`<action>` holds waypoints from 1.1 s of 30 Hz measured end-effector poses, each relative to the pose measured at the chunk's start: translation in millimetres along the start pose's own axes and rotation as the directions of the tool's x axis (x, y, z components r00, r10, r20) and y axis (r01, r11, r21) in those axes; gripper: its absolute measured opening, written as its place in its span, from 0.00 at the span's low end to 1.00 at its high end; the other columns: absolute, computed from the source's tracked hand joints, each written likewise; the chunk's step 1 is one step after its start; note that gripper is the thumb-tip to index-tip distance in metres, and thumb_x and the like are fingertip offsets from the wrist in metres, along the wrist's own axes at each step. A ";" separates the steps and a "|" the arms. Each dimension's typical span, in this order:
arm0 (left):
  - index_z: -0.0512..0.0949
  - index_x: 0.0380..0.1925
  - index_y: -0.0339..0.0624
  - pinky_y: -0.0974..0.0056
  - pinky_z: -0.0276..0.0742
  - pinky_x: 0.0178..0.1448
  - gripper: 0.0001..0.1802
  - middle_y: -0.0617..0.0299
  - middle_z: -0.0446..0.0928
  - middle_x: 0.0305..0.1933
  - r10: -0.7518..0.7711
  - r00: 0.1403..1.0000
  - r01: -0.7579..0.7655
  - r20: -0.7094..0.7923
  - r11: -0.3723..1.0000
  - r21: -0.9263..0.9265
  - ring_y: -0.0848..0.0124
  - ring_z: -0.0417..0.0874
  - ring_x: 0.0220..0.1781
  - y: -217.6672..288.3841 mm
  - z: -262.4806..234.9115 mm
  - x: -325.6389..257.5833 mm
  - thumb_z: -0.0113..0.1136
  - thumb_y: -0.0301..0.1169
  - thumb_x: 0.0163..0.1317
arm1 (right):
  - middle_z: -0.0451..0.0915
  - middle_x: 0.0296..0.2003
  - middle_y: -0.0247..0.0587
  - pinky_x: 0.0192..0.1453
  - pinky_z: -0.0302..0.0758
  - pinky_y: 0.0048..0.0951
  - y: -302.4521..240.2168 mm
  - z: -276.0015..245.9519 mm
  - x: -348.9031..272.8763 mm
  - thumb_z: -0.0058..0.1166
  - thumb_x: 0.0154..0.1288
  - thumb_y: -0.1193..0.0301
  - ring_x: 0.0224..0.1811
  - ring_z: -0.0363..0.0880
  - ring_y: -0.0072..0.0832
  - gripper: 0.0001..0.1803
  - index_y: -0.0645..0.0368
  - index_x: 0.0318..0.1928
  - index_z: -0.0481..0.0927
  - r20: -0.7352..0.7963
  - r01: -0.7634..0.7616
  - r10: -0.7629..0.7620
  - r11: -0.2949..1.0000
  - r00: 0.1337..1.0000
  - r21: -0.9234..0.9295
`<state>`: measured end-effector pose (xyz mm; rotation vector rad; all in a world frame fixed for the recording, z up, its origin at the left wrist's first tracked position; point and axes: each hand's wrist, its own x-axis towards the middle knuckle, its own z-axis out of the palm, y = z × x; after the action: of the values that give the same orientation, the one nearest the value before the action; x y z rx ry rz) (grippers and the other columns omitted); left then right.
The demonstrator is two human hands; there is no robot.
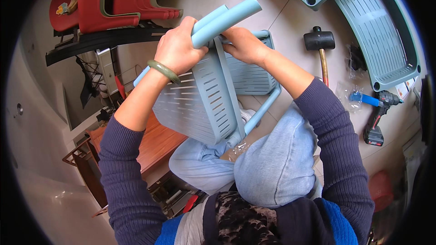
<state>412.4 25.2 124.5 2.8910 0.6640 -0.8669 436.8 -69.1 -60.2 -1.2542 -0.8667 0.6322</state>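
Two light-blue plastic tubes slant up and to the right from my left hand, which is closed round them. A green bangle sits on that wrist. Just below, a light-blue slotted shelf tray stands on its side above my lap. My right hand has its fingers curled on the tray's upper edge, close to the tubes' lower ends; its fingertips are partly hidden. Behind stands another slotted tray, with a tube along its right side.
On the floor to the right lie a black-headed mallet, a cordless drill and clear plastic wrapping. More slotted trays are at the upper right. Stacked red chairs stand upper left, above a brown wooden table.
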 end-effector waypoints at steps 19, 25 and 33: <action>0.70 0.43 0.35 0.51 0.74 0.48 0.23 0.44 0.79 0.36 0.050 0.999 -0.051 0.021 0.997 0.051 0.46 0.81 0.41 2.9 3.9 1.5 0.65 0.29 0.46 | 0.81 0.26 0.41 0.32 0.77 0.39 46.3 41.0 17.9 0.65 0.42 0.61 0.29 0.80 0.44 0.10 0.50 0.25 0.81 -0.323 0.047 -0.163 0.940 0.932 -0.337; 0.71 0.38 0.34 0.49 0.75 0.45 0.17 0.42 0.79 0.34 0.082 0.996 -0.080 -0.019 0.991 0.103 0.44 0.80 0.39 0.2 16.7 1.7 0.61 0.27 0.48 | 0.78 0.20 0.40 0.26 0.76 0.39 56.5 60.8 17.9 0.64 0.41 0.62 0.23 0.78 0.44 0.09 0.49 0.21 0.78 -0.488 0.030 -0.231 0.922 0.842 -0.386; 0.70 0.40 0.37 0.48 0.74 0.47 0.21 0.41 0.79 0.36 0.052 0.998 -0.043 -0.040 0.977 0.210 0.43 0.79 0.42 -2.8 26.1 4.7 0.64 0.32 0.46 | 0.80 0.27 0.48 0.35 0.77 0.42 50.8 41.7 8.1 0.64 0.45 0.64 0.32 0.79 0.47 0.12 0.56 0.30 0.80 -0.268 0.001 -0.130 0.900 0.955 -0.435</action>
<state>401.4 25.1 100.3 3.1067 0.5344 -0.9205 408.7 -28.9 -104.7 -1.6616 -0.8198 0.1880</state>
